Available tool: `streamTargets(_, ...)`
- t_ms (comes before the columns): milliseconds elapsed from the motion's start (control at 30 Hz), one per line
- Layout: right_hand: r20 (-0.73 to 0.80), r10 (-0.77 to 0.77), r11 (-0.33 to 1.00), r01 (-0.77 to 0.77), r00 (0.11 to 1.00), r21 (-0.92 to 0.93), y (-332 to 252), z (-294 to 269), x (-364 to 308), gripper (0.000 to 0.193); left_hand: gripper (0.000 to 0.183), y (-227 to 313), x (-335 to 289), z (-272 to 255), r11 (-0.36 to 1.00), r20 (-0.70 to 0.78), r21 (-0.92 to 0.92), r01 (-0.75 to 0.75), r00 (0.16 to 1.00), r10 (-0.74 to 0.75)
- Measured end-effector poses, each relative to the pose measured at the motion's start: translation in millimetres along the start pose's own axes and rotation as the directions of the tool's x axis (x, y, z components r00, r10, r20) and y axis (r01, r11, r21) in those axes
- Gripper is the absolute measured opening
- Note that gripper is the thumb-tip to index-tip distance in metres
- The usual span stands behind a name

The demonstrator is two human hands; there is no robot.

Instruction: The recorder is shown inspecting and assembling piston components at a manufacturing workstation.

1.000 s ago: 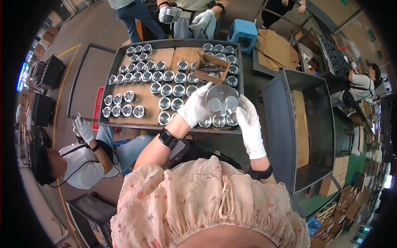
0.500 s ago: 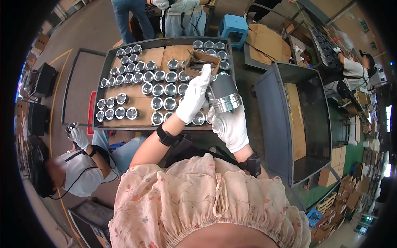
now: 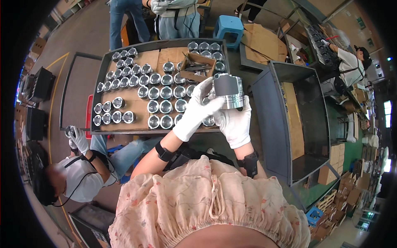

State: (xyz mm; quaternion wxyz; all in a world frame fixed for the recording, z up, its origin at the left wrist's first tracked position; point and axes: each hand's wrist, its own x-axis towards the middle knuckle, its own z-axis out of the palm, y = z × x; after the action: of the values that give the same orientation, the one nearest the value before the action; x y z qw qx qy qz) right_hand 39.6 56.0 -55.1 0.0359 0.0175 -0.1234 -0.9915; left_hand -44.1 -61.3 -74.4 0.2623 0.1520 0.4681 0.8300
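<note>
A metal piston (image 3: pixel 228 87) is held up over the front right of the tray, its ringed, shiny end down and its dark grey patch facing me. My left hand (image 3: pixel 197 110), in a white glove, closes on the piston's left side with the fingers behind and the thumb toward the ring grooves. From beneath and the right, my white-gloved right hand (image 3: pixel 235 126) grips its lower end; some of those fingers are hidden behind it. Rows of similar pistons (image 3: pixel 166 93) stand on cardboard in the tray to the left.
The shallow grey tray (image 3: pixel 124 132) holds an open cardboard box (image 3: pixel 198 66) of thin pieces. To the right is a deep grey metal bin (image 3: pixel 269 124). A blue stool (image 3: pixel 228 29) stands behind. One co-worker (image 3: pixel 84 173) sits at left, others work at the back and far right.
The piston has turned more upright and shifted slightly right. My left hand has come down from its top edge to its lower left side. The right hand still supports it.
</note>
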Motion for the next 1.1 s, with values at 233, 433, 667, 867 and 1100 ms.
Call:
streamTargets(233,0.043,-0.026,0.995,0.030,0.999,-0.095,-8,-15,-3,0.068,0.063,14,12,15,0.930,-0.028,0.351,-0.108,0.992,0.126)
streamTargets(433,0.114,-0.300,0.730,0.305,0.947,-0.611,-17,-16,-4,0.064,0.055,10,-2,-4,0.999,0.084,-0.026,0.036,0.996,-0.033)
streamTargets(667,0.514,-0.471,-0.420,0.330,0.717,-0.845,5,-9,0,0.108,0.040,-15,-6,4,0.827,0.180,-0.529,0.193,0.977,-0.112)
streamTargets(867,0.651,-0.422,-0.816,0.047,0.631,-0.576,31,3,1,0.122,0.035,-32,-2,-6,0.739,0.254,-0.607,0.292,0.953,-0.168)
streamTargets(1100,0.630,-0.452,-0.808,0.009,0.632,-0.589,29,-1,0,0.123,0.037,-33,-2,-15,0.746,0.302,-0.594,0.302,0.943,-0.141)
